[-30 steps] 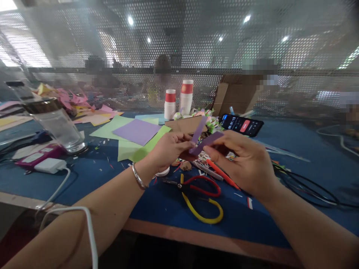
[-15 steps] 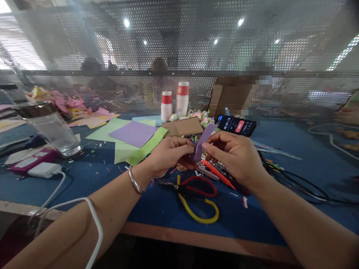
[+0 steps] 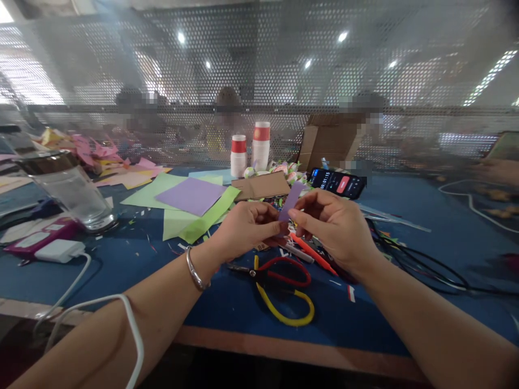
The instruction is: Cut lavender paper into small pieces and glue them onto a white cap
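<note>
Strip (image 3: 292, 200), spread in a V one second earlier, now shows as a single band at frame centre, pinched in the grip of left hand (image 3: 248, 228) and right hand (image 3: 337, 226), its fold apparently closed.

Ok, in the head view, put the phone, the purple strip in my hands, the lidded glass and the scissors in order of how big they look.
Largest to smallest:
1. Lidded glass
2. Scissors
3. Phone
4. Purple strip, going by its visible part; some is hidden
</note>
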Available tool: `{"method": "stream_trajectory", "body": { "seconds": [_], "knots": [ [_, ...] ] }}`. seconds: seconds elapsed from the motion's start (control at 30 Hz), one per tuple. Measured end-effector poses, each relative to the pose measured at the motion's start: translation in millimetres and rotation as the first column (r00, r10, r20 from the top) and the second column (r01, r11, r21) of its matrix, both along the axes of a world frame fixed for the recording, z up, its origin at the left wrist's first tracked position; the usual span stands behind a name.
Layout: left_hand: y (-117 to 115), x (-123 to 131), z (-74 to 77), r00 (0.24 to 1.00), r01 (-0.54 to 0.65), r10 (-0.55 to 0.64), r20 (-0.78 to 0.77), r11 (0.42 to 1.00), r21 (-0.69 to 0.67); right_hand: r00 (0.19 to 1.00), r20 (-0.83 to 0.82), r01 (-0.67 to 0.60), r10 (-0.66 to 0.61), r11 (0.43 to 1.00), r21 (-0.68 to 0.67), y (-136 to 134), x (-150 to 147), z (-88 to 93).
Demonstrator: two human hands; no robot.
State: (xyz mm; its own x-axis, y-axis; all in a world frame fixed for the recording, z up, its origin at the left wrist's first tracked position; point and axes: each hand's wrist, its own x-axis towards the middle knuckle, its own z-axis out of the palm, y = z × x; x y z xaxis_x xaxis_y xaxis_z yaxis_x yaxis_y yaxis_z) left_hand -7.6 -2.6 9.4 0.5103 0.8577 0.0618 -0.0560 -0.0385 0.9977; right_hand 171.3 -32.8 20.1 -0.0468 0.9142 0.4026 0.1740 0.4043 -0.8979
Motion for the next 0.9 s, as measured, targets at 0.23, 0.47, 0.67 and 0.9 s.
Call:
{"method": "stream_trajectory", "body": {
  "seconds": [0.23, 0.47, 0.67, 0.9],
  "knots": [
    [1.2, -2.0, -2.8, 0.998, 0.005, 0.002, -0.066, 0.995, 0.1, 0.994, -0.111, 0.025, -0.023, 1.0, 0.011, 4.7, 4.2, -1.2],
    [-1.8, -2.5, 2.3, 0.996, 0.056, -0.049, -0.078, 0.995, 0.086, 0.999, -0.034, 0.013, -0.012, 0.999, 0.03, 2.8, 6.8, 1.9],
    [-1.7, -3.4, 2.6, 0.993, 0.093, -0.083, -0.085, 0.988, 0.123, 0.998, 0.013, 0.058, -0.059, 0.998, 0.019, -1.0, 5.7, 6.0],
    [-2.2, -7.8, 5.5, 0.955, 0.184, -0.138, -0.262, 0.97, 0.159, 0.998, 0.009, 0.062, -0.062, 0.998, 0.017, 0.1, 6.5, 5.4]
  ]
}}
